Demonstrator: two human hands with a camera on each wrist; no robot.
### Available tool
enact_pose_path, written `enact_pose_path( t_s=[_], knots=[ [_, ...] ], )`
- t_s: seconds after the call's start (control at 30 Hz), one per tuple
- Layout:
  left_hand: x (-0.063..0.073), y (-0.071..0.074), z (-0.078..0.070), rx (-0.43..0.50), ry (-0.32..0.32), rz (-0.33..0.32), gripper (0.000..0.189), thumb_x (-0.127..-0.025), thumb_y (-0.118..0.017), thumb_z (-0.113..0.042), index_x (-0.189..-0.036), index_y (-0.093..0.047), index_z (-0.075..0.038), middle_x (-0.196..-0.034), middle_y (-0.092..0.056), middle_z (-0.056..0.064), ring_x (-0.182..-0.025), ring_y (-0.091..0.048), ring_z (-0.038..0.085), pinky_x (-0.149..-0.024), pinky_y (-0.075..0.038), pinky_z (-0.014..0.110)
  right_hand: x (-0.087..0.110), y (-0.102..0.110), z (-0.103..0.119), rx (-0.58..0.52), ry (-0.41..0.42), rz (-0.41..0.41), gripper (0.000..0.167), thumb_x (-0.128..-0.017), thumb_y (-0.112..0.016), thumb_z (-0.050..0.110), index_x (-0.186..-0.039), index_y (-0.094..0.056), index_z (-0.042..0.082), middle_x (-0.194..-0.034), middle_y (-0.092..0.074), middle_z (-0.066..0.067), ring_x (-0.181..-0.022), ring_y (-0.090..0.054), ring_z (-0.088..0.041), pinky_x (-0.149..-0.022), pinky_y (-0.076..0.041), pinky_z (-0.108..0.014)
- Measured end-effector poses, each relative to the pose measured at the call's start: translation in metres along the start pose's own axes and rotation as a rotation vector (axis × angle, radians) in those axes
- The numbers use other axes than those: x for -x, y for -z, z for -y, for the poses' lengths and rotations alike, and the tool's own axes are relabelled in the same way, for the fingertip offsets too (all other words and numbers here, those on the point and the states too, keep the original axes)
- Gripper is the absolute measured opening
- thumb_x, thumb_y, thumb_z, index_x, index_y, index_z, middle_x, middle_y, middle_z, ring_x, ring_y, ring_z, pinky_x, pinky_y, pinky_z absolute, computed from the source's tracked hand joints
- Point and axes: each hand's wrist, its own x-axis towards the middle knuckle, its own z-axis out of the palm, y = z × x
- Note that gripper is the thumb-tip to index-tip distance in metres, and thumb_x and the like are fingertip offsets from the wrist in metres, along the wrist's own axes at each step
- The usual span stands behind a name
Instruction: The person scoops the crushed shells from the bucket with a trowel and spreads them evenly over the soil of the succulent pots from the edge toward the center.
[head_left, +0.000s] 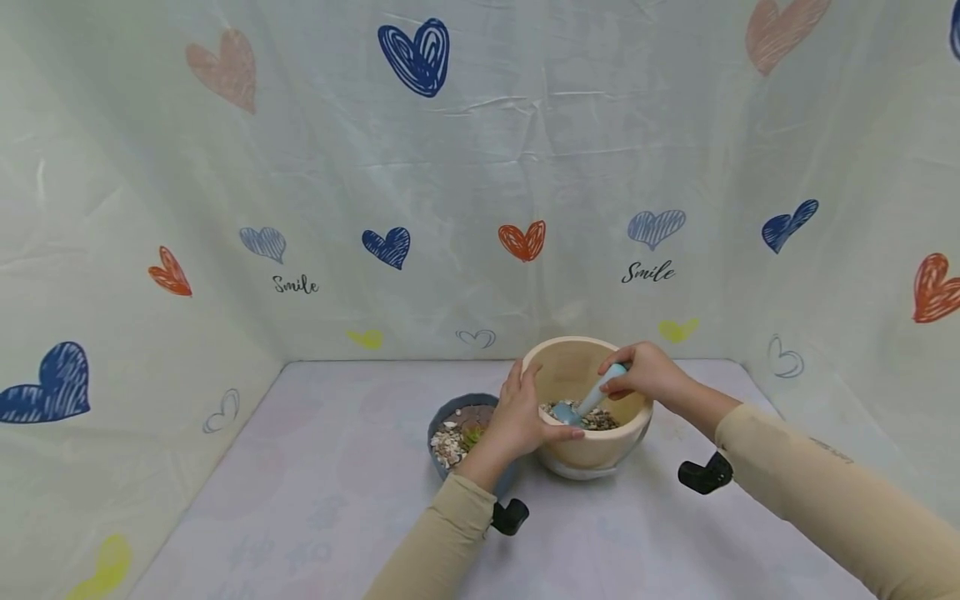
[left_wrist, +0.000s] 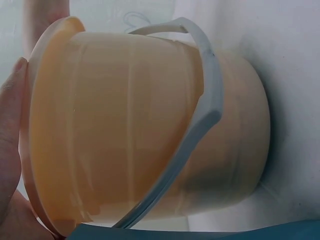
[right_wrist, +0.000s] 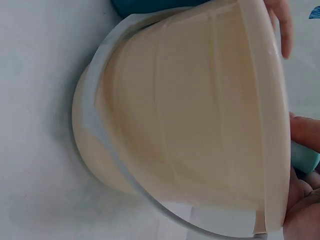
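One left hand [head_left: 516,421] grips the rim of one bucket [head_left: 581,454], fingers and thumb spread along it; left of the bucket sits one bowl [head_left: 453,405] of pebbles [head_left: 447,446], too many to count; inside the bucket, one blue shovel [head_left: 596,395], gripped by one right hand [head_left: 647,372], meets uncounted gravel [head_left: 602,421], apparently mid-scoop; the next move would seem to call for a level lift, bucket held firm; behind the bucket hangs one heart-printed backdrop [head_left: 450,150]

Left hand [head_left: 517,419] spread, holding; right hand [head_left: 647,373] curled, pinching.
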Motion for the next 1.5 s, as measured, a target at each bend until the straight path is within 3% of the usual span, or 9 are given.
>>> enact_pose_path(
  t_s=[0.3, 0.57, 1.17, 1.5],
  knots=[
    [0.000, -0.002, -0.002, -0.020, -0.015, -0.010, 0.121, -0.064, -0.086, -0.055, -0.155, -0.020, -0.012, -0.161, -0.008, 0.016, -0.144, -0.017, 0.036, -0.108, -0.031, 0.055, 0.010, 0.015, -0.006, -0.183, -0.024, -0.032, 0.038, -0.082, -0.073, -0.005, -0.112, -0.057, -0.022, -0.089, -0.067, -0.015, -0.071, -0.070, -0.018, -0.070, -0.058, -0.033],
    [0.000, -0.001, 0.001, -0.002, -0.029, -0.033, 0.121, -0.063, -0.088, -0.052, -0.154, -0.021, -0.010, -0.160, -0.008, 0.019, -0.144, -0.016, 0.037, -0.109, -0.029, 0.054, 0.018, 0.024, -0.016, -0.422, -0.057, -0.059, 0.043, -0.085, -0.069, -0.009, -0.119, -0.048, -0.026, -0.079, -0.070, -0.009, -0.069, -0.070, -0.014, -0.070, -0.057, -0.029],
    [0.002, 0.001, 0.002, 0.022, -0.042, -0.042, 0.123, -0.063, -0.088, -0.052, -0.155, -0.018, -0.011, -0.160, -0.010, 0.019, -0.143, -0.018, 0.038, -0.109, -0.029, 0.055, 0.029, 0.025, -0.023, -0.528, -0.050, -0.119, 0.040, -0.088, -0.068, -0.005, -0.119, -0.049, -0.022, -0.083, -0.067, -0.008, -0.069, -0.069, -0.011, -0.071, -0.056, -0.026],
    [0.008, 0.023, 0.004, 0.180, -0.139, 0.002, 0.115, -0.067, -0.091, -0.036, -0.153, -0.021, -0.009, -0.152, -0.028, 0.017, -0.139, -0.030, 0.033, -0.110, -0.030, 0.049, 0.039, 0.020, -0.027, -0.584, -0.012, -0.181, 0.044, -0.089, -0.067, -0.003, -0.122, -0.045, -0.023, -0.082, -0.067, -0.005, -0.071, -0.070, -0.012, -0.072, -0.056, -0.026]
  ],
)
